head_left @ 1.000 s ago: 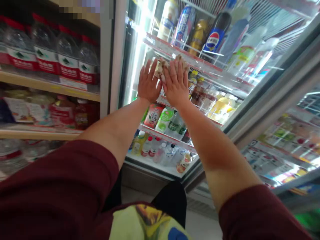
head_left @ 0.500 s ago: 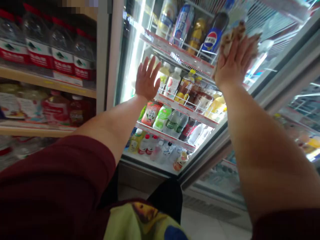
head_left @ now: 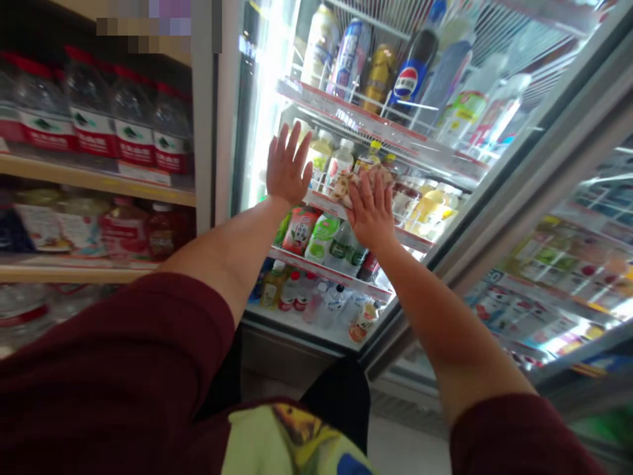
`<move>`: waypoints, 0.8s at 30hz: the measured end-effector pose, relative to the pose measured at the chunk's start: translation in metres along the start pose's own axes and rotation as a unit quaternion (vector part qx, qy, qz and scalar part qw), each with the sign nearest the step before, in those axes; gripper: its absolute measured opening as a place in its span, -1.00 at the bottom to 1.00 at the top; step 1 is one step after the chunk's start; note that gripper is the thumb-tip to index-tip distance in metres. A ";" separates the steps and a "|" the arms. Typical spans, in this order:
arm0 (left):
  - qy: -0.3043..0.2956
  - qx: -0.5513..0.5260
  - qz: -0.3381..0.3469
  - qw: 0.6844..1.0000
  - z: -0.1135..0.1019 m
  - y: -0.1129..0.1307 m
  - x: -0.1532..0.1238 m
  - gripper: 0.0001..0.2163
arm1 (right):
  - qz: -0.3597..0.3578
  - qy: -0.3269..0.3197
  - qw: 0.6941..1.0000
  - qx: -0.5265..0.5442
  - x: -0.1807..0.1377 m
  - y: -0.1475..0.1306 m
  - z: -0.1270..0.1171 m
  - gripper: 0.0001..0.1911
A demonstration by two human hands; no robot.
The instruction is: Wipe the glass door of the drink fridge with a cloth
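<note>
My left hand (head_left: 288,165) rests flat on the glass door (head_left: 316,333) of a drinks cooler, fingers spread and nothing in it. Right of it, my right hand (head_left: 370,208) lies over a crumpled, brown-patterned cloth (head_left: 345,189), holding it against the same glass at about mid height. The cloth bunches out past the fingertips; the rest of it is hidden under the palm. Behind the glass stand rows of bottles, among them a Pepsi bottle (head_left: 409,76) on the upper shelf and a green-labelled bottle (head_left: 322,239) lower down.
On the left, wooden shelves (head_left: 93,170) carry red-capped water bottles (head_left: 91,109) and other drinks. A metal door frame (head_left: 499,191) runs diagonally on the right, with another cooler section (head_left: 573,264) beyond it. My knee (head_left: 341,396) is close to the cooler's base.
My right hand has swept down and left across the glass with the cloth, from the upper shelf level to the middle one. My left hand stays in nearly the same spot.
</note>
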State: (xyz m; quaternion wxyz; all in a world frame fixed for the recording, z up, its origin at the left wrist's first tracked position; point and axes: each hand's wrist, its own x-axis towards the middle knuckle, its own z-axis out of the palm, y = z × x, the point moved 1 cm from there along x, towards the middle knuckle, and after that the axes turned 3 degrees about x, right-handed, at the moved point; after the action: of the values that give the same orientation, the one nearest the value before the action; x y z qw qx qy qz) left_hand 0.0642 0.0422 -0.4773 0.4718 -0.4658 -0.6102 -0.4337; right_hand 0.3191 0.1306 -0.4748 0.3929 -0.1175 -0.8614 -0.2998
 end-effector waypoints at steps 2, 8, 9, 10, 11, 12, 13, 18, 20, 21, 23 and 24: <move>0.002 -0.012 -0.002 1.000 -0.001 0.000 0.000 -0.36 | -0.051 -0.026 0.998 0.003 0.002 0.013 -0.009 -0.38; 0.004 -0.043 -0.012 0.999 -0.007 0.005 -0.002 -0.39 | 0.061 0.034 0.995 -0.071 0.043 0.105 -0.073 -0.29; 0.005 -0.042 -0.014 0.999 -0.007 0.006 -0.002 -0.39 | 0.104 0.049 0.990 -0.086 0.048 0.125 -0.085 -0.27; 0.004 -0.037 -0.015 0.999 -0.007 0.006 -0.002 -0.39 | 0.158 0.056 0.982 -0.088 0.051 0.144 -0.095 -0.24; 0.002 -0.031 -0.016 0.999 -0.007 0.006 -0.002 -0.38 | 0.230 0.069 0.968 -0.074 0.051 0.162 -0.102 -0.19; -0.001 -0.026 -0.019 0.999 -0.007 0.006 -0.001 -0.37 | 0.285 0.097 0.952 -0.057 0.049 0.178 -0.108 -0.16; -0.004 -0.022 -0.022 0.999 -0.007 0.006 -0.001 -0.37 | 0.305 0.131 0.942 -0.046 0.045 0.191 -0.110 -0.16; -0.007 -0.002 -0.012 1.000 -0.005 0.004 0.000 -0.36 | 0.341 0.189 0.920 -0.041 0.003 0.196 -0.074 -0.04; -0.008 -0.004 -0.007 1.000 -0.003 0.003 0.000 -0.36 | 0.349 0.233 0.906 -0.047 -0.021 0.174 -0.050 -0.11; -0.009 -0.009 -0.007 1.000 -0.002 0.002 0.000 -0.35 | 0.337 0.245 0.908 -0.049 -0.032 0.161 -0.039 -0.13; -0.011 -0.018 -0.005 1.000 -0.001 0.002 0.001 -0.34 | 0.325 0.234 0.915 -0.042 -0.053 0.135 -0.021 -0.16; -0.010 -0.021 -0.007 1.000 -0.001 0.002 0.001 -0.34 | 0.322 0.218 0.921 -0.036 -0.062 0.123 -0.015 -0.16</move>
State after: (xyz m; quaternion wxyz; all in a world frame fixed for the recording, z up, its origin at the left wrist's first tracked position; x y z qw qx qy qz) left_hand 0.0663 0.0417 -0.4764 0.4531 -0.4758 -0.6087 -0.4449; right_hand 0.4229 0.2209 -0.4614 0.6418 -0.3341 -0.6588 -0.2061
